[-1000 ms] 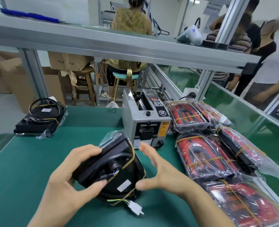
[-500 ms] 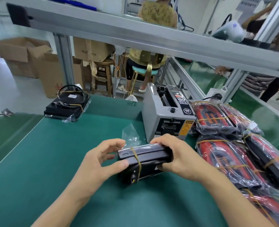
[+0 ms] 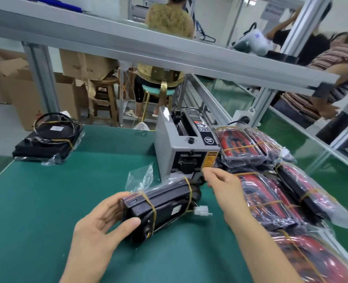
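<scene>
A black device (image 3: 160, 209), wrapped in a clear plastic bag and bound with yellow rubber bands, lies on the green mat (image 3: 46, 201) in front of me. My left hand (image 3: 99, 227) grips its left end, thumb on the near side and fingers on the far side. A white connector (image 3: 202, 212) on thin wires sticks out at its right end. My right hand (image 3: 222, 184) is off the device, with loosely bent fingers by the front slot of the grey tape dispenser (image 3: 181, 152). I see nothing between its fingers.
Several bagged red-and-black bundles (image 3: 266, 193) are piled along the right side of the mat. Another black unit with a coiled cable (image 3: 46, 139) sits at the far left. An aluminium rail (image 3: 148, 52) crosses overhead. People work behind and to the right.
My right hand has let go of the device's right end and moved up and right to the tape dispenser. The left hand keeps its grip; the white connector now shows.
</scene>
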`<act>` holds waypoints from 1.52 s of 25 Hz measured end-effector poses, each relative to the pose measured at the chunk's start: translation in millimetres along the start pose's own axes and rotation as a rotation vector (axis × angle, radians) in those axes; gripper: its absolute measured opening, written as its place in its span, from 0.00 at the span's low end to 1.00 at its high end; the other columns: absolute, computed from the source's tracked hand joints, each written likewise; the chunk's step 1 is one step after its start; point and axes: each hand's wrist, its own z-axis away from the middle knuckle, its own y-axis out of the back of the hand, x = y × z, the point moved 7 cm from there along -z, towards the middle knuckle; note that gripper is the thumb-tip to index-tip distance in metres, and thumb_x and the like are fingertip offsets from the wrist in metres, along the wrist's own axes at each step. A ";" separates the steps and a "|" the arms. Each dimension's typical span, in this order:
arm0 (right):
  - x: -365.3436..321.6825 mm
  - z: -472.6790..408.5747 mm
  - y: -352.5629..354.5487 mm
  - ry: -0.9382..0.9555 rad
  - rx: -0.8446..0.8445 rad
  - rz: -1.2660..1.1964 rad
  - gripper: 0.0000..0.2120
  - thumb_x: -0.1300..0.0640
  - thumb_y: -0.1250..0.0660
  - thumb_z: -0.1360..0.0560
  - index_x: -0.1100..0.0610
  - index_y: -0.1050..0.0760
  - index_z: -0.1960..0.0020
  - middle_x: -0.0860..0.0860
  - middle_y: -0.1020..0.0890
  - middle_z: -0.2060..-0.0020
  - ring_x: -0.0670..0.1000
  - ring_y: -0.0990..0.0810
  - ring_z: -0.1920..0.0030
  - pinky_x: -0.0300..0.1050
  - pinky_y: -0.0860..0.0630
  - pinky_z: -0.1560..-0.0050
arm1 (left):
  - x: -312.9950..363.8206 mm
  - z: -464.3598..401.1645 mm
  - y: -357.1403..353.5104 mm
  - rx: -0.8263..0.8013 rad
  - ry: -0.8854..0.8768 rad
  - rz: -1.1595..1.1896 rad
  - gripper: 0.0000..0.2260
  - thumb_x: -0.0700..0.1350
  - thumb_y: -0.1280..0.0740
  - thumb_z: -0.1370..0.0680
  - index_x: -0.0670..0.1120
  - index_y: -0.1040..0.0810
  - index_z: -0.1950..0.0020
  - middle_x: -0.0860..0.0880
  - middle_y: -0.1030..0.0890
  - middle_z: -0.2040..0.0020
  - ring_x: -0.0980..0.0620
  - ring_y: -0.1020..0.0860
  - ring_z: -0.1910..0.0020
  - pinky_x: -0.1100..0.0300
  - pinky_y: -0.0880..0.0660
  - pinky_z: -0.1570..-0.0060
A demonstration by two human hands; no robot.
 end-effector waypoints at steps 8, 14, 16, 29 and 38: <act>8.9 -28.2 -27.3 -0.227 0.164 -0.183 0.07 0.57 0.28 0.27 0.49 0.21 0.62 0.46 0.21 0.67 0.45 0.26 0.64 0.44 0.27 0.48 | 7.0 12.6 -9.0 0.125 -0.151 -0.112 0.22 0.38 0.25 0.43 0.51 0.16 0.51 0.55 0.15 0.53 0.60 0.17 0.54 0.69 0.25 0.46; 17.3 -35.9 -31.8 -0.320 0.287 -0.231 0.06 0.60 0.25 0.30 0.54 0.21 0.63 0.50 0.18 0.61 0.51 0.21 0.56 0.43 0.28 0.51 | 12.1 15.9 -9.5 0.128 -0.180 -0.143 0.25 0.40 0.25 0.43 0.61 0.17 0.50 0.56 0.15 0.54 0.60 0.17 0.54 0.70 0.26 0.46; 18.5 -36.9 -36.9 -0.364 0.318 -0.272 0.08 0.61 0.25 0.31 0.54 0.22 0.66 0.50 0.20 0.66 0.50 0.23 0.63 0.43 0.27 0.56 | 12.1 17.2 -10.7 0.111 -0.184 -0.167 0.24 0.41 0.24 0.43 0.61 0.17 0.50 0.57 0.15 0.53 0.59 0.17 0.54 0.70 0.26 0.45; -48.3 107.0 -44.4 -0.041 -0.425 -0.229 0.09 0.50 0.27 0.34 0.54 0.15 0.59 0.40 0.20 0.44 0.30 0.28 0.42 0.32 0.36 0.38 | 15.2 31.1 -17.1 0.038 -0.201 -0.230 0.16 0.54 0.27 0.34 0.59 0.18 0.46 0.52 0.18 0.48 0.51 0.19 0.49 0.59 0.25 0.43; -39.1 118.8 -50.2 0.016 -0.266 0.034 0.06 0.53 0.26 0.30 0.46 0.17 0.66 0.28 0.38 0.32 0.33 0.45 0.28 0.52 0.46 0.25 | 17.4 36.6 -19.8 0.038 -0.208 -0.209 0.15 0.45 0.24 0.34 0.54 0.17 0.48 0.53 0.18 0.49 0.51 0.19 0.49 0.67 0.26 0.47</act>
